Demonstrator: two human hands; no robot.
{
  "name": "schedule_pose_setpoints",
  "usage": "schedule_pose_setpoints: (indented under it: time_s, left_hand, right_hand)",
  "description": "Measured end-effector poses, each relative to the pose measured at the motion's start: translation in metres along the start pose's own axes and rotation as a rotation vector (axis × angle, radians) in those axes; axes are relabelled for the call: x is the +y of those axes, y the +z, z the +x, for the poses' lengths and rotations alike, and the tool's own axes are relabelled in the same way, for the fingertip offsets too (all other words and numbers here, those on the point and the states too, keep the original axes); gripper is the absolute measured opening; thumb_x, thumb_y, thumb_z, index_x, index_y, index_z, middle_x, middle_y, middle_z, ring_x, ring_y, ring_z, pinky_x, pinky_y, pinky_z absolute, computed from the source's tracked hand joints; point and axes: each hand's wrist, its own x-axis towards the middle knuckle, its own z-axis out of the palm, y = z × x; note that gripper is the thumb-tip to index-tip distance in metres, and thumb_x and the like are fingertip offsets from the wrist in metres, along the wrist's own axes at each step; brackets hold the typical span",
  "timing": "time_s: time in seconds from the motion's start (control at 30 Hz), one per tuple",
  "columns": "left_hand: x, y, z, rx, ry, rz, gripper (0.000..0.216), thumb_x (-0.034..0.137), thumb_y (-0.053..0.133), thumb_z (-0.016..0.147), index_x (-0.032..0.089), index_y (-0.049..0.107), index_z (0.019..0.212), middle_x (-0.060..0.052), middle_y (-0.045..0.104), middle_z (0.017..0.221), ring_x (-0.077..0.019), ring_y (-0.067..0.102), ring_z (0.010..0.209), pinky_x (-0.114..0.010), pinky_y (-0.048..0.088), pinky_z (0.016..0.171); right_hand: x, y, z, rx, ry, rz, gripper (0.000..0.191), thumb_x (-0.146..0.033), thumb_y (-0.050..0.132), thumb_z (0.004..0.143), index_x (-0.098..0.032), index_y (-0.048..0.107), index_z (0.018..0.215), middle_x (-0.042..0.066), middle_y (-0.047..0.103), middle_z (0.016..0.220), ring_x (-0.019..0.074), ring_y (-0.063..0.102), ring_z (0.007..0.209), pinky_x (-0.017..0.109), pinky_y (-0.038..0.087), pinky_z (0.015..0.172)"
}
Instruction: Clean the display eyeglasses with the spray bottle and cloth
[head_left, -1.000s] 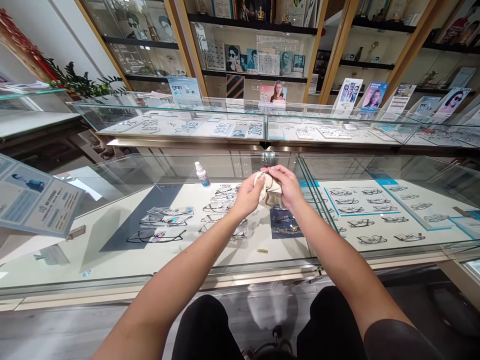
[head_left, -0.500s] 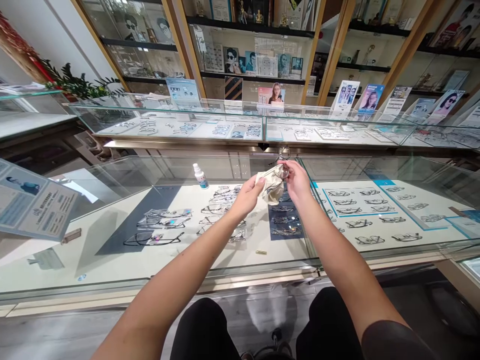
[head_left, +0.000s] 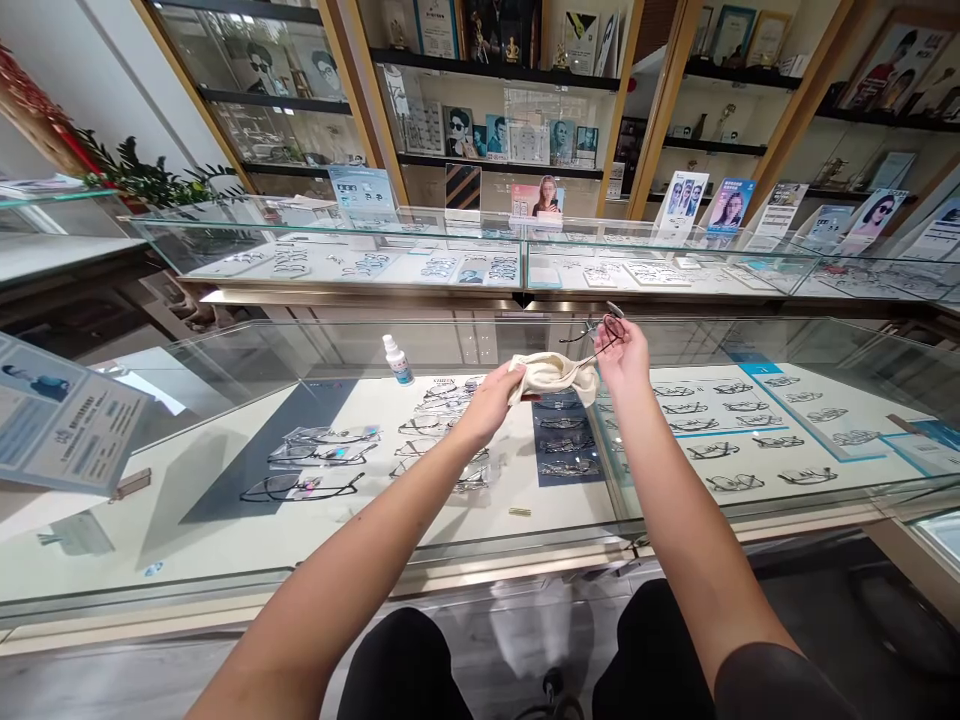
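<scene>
A crumpled cream cloth [head_left: 551,375] is gripped by my left hand [head_left: 491,400], its thumb pressed on top. To its right, my right hand [head_left: 624,355] has its fingers closed on a pair of thin dark-framed eyeglasses [head_left: 614,328]. The eyeglasses are tilted, and one temple reaches toward the cloth, where its end is partly hidden. Both hands are raised above the glass top of the display case. Beyond my left hand, a white spray bottle [head_left: 397,362] with a blue and red label stands upright on the glass.
Beneath the glass, the display case [head_left: 450,555] holds rows of eyeglasses [head_left: 307,486]. A printed sign [head_left: 64,415] stands at the left. Farther back is another glass showcase [head_left: 337,262], with leaflets on top and shelves behind. My knees [head_left: 394,665] are below the front edge.
My right hand has moved right and turned the eyeglasses. Their lens has come away from the cloth, which now lies along the temple. My left hand still grips the cloth.
</scene>
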Motion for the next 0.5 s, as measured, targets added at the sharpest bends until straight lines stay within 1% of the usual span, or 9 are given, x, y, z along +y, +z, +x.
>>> schedule_pose_setpoints:
  time_s: [0.07, 0.1, 0.13, 0.2, 0.27, 0.33, 0.4, 0.43, 0.5]
  left_hand:
    - [0.001, -0.001, 0.000, 0.023, 0.004, 0.105, 0.042, 0.059, 0.069, 0.088, 0.018, 0.074, 0.100, -0.007, 0.076, 0.103, -0.0249, 0.066, 0.097, -0.038, 0.055, 0.086]
    - [0.003, -0.002, -0.001, 0.012, 0.007, 0.175, 0.039, 0.057, 0.067, 0.088, 0.019, 0.072, 0.094, -0.006, 0.073, 0.095, -0.0228, 0.063, 0.090, -0.036, 0.052, 0.083]
    - [0.005, -0.002, -0.002, -0.025, 0.007, 0.248, 0.036, 0.054, 0.064, 0.088, 0.019, 0.070, 0.087, -0.004, 0.069, 0.087, -0.0206, 0.059, 0.083, -0.034, 0.049, 0.078]
    - [0.009, -0.001, -0.006, -0.173, -0.009, 0.368, 0.033, 0.050, 0.060, 0.089, 0.020, 0.064, 0.075, -0.001, 0.057, 0.074, -0.0175, 0.049, 0.072, -0.032, 0.042, 0.070]
    - [0.013, 0.002, -0.011, -0.353, -0.042, 0.434, 0.034, 0.048, 0.058, 0.090, 0.021, 0.058, 0.070, 0.001, 0.049, 0.068, -0.0159, 0.043, 0.067, -0.031, 0.037, 0.065]
    - [0.015, 0.005, -0.017, -0.507, -0.083, 0.469, 0.036, 0.050, 0.058, 0.093, 0.020, 0.058, 0.073, 0.002, 0.048, 0.069, -0.0150, 0.042, 0.067, -0.030, 0.036, 0.064]
    - [0.014, 0.007, -0.021, -0.628, -0.113, 0.494, 0.037, 0.054, 0.060, 0.097, 0.020, 0.065, 0.085, 0.001, 0.055, 0.074, -0.0149, 0.048, 0.069, -0.029, 0.039, 0.066]
    - [0.012, 0.007, -0.023, -0.674, -0.109, 0.519, 0.036, 0.054, 0.061, 0.099, 0.019, 0.069, 0.094, 0.000, 0.062, 0.081, -0.0156, 0.053, 0.073, -0.029, 0.043, 0.069]
    - [0.008, 0.005, -0.022, -0.713, -0.050, 0.610, 0.033, 0.048, 0.063, 0.100, 0.020, 0.074, 0.114, -0.006, 0.076, 0.106, -0.0196, 0.067, 0.091, -0.033, 0.052, 0.084]
  right_hand:
    - [-0.009, -0.005, 0.007, 0.026, 0.001, 0.015, 0.013, -0.021, 0.063, 0.095, -0.022, 0.071, 0.085, -0.003, 0.081, 0.077, 0.0085, 0.074, 0.064, 0.017, 0.056, 0.056]
    - [-0.013, -0.007, 0.011, 0.034, -0.009, 0.019, 0.012, -0.022, 0.063, 0.094, -0.023, 0.071, 0.085, -0.003, 0.080, 0.076, 0.0085, 0.073, 0.063, 0.017, 0.056, 0.056]
    - [-0.016, -0.008, 0.013, 0.036, -0.023, 0.020, 0.012, -0.022, 0.063, 0.094, -0.023, 0.070, 0.085, -0.003, 0.080, 0.076, 0.0085, 0.073, 0.063, 0.018, 0.057, 0.056]
    - [-0.020, -0.010, 0.017, 0.033, -0.061, 0.009, 0.010, -0.022, 0.064, 0.093, -0.023, 0.069, 0.085, -0.004, 0.079, 0.075, 0.0088, 0.073, 0.063, 0.018, 0.057, 0.057]
    - [-0.022, -0.010, 0.017, 0.015, -0.124, -0.016, 0.008, -0.022, 0.065, 0.091, -0.023, 0.069, 0.084, -0.004, 0.078, 0.076, 0.0089, 0.072, 0.065, 0.018, 0.057, 0.058]
    - [-0.021, -0.008, 0.015, -0.025, -0.211, -0.048, 0.007, -0.022, 0.066, 0.091, -0.023, 0.069, 0.084, -0.003, 0.079, 0.079, 0.0089, 0.072, 0.067, 0.019, 0.056, 0.060]
    - [-0.018, -0.006, 0.010, -0.107, -0.296, -0.098, 0.007, -0.024, 0.066, 0.090, -0.023, 0.068, 0.084, -0.002, 0.079, 0.083, 0.0094, 0.072, 0.070, 0.020, 0.055, 0.061]
    - [-0.017, -0.004, 0.007, -0.159, -0.331, -0.134, 0.006, -0.026, 0.067, 0.089, -0.023, 0.068, 0.084, -0.002, 0.079, 0.085, 0.0100, 0.072, 0.072, 0.020, 0.054, 0.062]
    - [-0.013, -0.001, 0.001, -0.257, -0.384, -0.222, 0.006, -0.029, 0.071, 0.087, -0.024, 0.068, 0.085, -0.002, 0.079, 0.086, 0.0116, 0.072, 0.076, 0.021, 0.054, 0.065]
